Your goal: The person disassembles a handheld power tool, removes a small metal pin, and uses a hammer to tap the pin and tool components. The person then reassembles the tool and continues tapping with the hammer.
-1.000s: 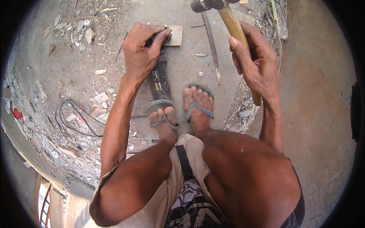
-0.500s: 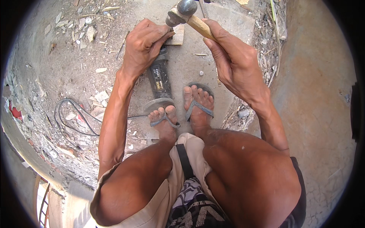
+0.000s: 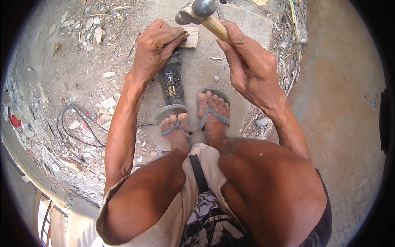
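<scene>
In my right hand (image 3: 256, 68) is a ball-peen hammer (image 3: 204, 8), gripped by its pale wooden handle close to the head. The metal head is up near the top of the view, above and slightly right of my left fingertips. My left hand (image 3: 158, 43) is closed in a pinch; a small dark thing shows at its fingertips, too little of it visible to name. Beside those fingertips a flat, pale square piece (image 3: 191, 38) lies on the ground. Below my left hand rests a dark power tool with a long body (image 3: 172, 82), its far end partly covered by the hand.
My sandalled feet (image 3: 216, 109) stand just nearer than the tool. A black cable (image 3: 78, 108) loops on the left among rubble and stone chips (image 3: 99, 35). Along the right runs a smooth brownish floor (image 3: 337, 103), bordered by debris and dry stalks (image 3: 297, 45).
The hammer head has tilted and shifted a little to the left, with my right hand moving slightly the same way. My left hand keeps its pinch in nearly the same place.
</scene>
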### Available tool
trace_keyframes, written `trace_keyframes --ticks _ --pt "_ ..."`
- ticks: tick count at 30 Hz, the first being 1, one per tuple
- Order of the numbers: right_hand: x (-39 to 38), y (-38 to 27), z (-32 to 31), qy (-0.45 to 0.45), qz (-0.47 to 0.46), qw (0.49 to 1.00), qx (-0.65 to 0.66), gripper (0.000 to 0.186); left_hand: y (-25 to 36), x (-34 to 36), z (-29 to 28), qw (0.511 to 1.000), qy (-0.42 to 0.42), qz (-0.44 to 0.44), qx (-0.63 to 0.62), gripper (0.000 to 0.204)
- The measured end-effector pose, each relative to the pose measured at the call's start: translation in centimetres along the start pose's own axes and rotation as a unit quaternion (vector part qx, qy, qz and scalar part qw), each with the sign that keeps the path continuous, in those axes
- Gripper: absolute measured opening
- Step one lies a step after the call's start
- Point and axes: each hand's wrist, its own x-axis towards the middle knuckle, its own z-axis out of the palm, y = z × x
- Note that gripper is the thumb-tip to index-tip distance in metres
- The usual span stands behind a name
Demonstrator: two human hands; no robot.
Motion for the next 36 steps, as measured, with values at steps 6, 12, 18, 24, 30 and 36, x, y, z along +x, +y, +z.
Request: trace_keyframes --ticks 6,12,18,24,30,36 --pt "-0.7 0.8 0.6 0.051 -0.018 0.998 0.025 0.054 0.3 0.2 -0.1 1.0 -0.024 -0.009 0.015 0.013" --pt "-0.3 1.0 0.5 0.061 -0.024 0.997 0.036 0.052 0.2 0.0 -0.1 1.0 -0.02 -0.008 0.012 0.014" --pt "-1.0 0.7 0.4 0.091 -0.035 0.995 0.032 0.052 0.5 0.1 0.0 1.0 -0.018 -0.007 0.008 0.014" --pt "-1.1 1.4 0.5 0.054 -0.008 0.998 0.039 0.051 0.3 0.2 0.0 1.0 -0.016 0.013 0.009 0.012" --pt "-1.1 1.0 -0.3 0.037 0.05 0.998 0.026 0.047 -0.1 -0.1 0.1 0.994 0.02 -0.088 -0.064 0.012" --pt "-1.4 1.0 -0.1 0.035 0.083 0.995 0.031 0.039 0.2 0.4 0.2 0.996 0.015 -0.072 -0.047 0.012"
